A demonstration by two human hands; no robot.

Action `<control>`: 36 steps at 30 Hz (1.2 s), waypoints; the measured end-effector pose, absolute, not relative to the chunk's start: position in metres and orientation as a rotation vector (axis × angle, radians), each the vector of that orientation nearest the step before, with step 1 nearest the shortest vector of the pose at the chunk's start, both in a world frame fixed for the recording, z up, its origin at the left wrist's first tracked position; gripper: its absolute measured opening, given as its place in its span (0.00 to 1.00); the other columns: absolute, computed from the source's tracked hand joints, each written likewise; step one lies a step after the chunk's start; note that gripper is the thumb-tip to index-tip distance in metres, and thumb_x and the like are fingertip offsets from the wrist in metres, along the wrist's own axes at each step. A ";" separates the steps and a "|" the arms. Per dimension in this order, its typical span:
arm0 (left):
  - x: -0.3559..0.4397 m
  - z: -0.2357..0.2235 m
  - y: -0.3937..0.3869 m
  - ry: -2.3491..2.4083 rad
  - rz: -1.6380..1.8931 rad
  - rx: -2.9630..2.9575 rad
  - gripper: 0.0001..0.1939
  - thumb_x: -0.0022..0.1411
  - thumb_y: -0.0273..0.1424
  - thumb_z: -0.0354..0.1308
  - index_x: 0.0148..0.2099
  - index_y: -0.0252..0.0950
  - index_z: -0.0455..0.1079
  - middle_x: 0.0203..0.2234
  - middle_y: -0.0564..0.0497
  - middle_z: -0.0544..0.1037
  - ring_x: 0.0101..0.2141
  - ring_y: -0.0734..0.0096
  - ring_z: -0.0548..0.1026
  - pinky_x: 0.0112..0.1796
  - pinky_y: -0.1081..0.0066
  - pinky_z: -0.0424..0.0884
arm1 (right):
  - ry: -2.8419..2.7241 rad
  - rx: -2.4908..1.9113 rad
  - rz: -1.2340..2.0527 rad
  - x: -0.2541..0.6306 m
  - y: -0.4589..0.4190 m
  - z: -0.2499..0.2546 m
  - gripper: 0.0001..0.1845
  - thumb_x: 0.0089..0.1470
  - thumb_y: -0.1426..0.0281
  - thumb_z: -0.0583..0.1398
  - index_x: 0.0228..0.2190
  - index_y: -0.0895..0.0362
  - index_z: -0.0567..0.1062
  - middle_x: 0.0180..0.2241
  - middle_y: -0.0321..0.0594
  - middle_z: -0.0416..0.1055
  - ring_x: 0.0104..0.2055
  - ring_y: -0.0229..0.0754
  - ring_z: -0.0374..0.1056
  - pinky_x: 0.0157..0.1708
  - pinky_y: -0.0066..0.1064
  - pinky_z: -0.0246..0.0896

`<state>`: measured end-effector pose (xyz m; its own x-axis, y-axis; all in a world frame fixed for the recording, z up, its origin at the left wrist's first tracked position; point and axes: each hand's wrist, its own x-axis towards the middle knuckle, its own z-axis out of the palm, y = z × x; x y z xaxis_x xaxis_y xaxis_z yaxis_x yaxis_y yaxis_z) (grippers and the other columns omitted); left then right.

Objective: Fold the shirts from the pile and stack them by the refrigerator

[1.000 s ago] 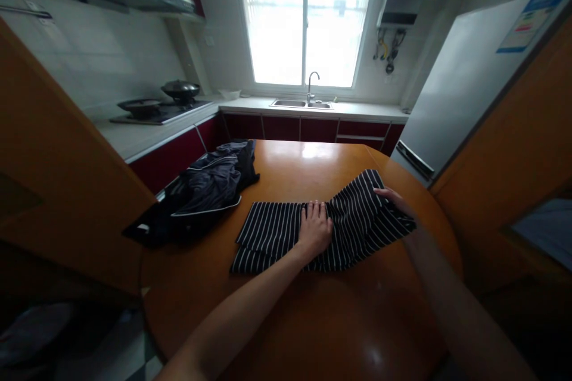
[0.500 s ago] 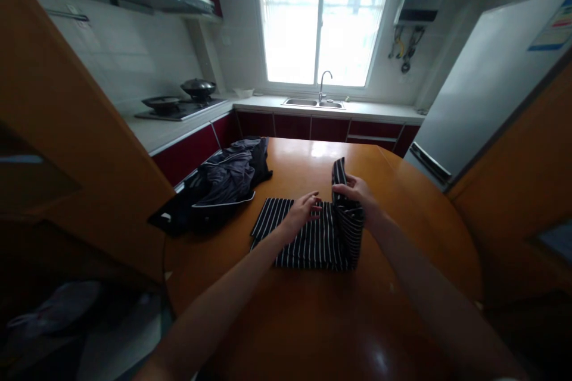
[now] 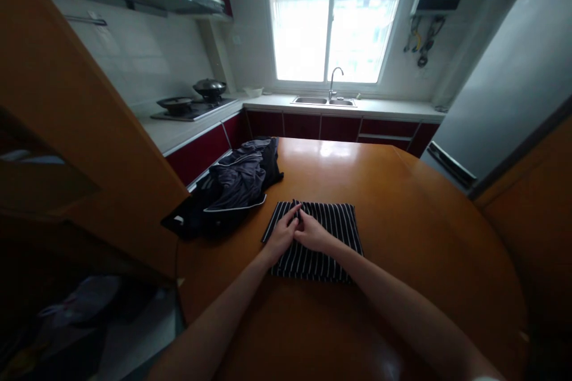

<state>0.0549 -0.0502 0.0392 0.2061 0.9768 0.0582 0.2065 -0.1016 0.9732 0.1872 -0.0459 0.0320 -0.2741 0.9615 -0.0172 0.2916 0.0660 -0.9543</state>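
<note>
A black cloth with thin white stripes (image 3: pixel 333 232) lies folded into a compact rectangle on the round orange wooden table (image 3: pixel 402 202). Both my hands rest on top of it, side by side near its left part. My left hand (image 3: pixel 280 237) has its fingers together, pointing toward the cloth's far edge. My right hand (image 3: pixel 309 234) lies just beside it, fingers curled and touching the left hand's fingers. Whether either hand pinches the fabric is hidden.
A heap of dark clothes with white piping (image 3: pixel 232 187) lies on the table's left edge. Behind are a counter with a sink and tap (image 3: pixel 328 98), a stove with pans (image 3: pixel 192 101), and a grey fridge (image 3: pixel 496 101) at right. An orange panel (image 3: pixel 75 149) stands at left.
My right hand carried the cloth's right half over to the left and laid it down, so the cloth is now a smaller rectangle. Both hands have come together on top.
</note>
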 end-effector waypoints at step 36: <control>0.001 0.038 -0.026 1.428 0.843 1.711 0.38 0.51 0.22 0.64 0.66 0.35 0.66 0.63 0.43 0.68 0.63 0.57 0.66 0.66 0.58 0.54 | -1.662 -1.465 0.678 0.334 0.019 -0.004 0.19 0.57 0.56 0.58 0.37 0.57 0.82 0.37 0.44 0.81 0.40 0.48 0.76 0.43 0.37 0.69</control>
<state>0.0012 -0.0256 0.0382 0.1639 0.9861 0.0261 0.4989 -0.1057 0.8602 0.3342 0.0194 -0.0042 -0.0076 0.9764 0.2160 0.5468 0.1849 -0.8166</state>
